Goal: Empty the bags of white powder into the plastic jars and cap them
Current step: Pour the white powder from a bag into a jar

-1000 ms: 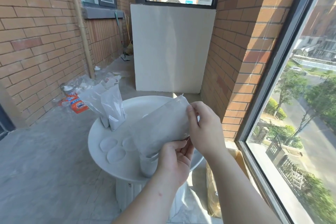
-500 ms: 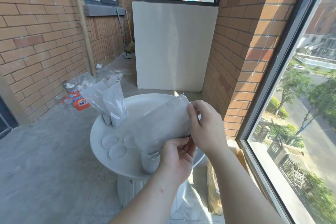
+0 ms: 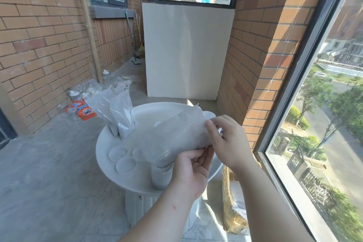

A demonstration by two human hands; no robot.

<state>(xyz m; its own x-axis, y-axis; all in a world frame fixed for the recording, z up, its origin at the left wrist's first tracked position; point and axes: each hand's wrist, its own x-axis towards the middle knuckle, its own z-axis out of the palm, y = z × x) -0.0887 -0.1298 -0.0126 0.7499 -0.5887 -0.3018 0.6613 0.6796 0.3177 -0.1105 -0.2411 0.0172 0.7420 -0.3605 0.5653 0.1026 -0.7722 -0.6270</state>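
Little has shifted — the bag (image 3: 176, 135) still slants from upper right down to lower left at centre frame, its mouth in the jar (image 3: 161, 175) near the front edge of the round table (image 3: 102, 149). The right hand (image 3: 227, 141) pinches the raised end. The left hand (image 3: 190, 171), nearer the jar, curls its fingers under the bag's low side. Loose lids (image 3: 125, 165) lie just left of the jar — two more bags (image 3: 121, 112) stand behind, apart from the pour.
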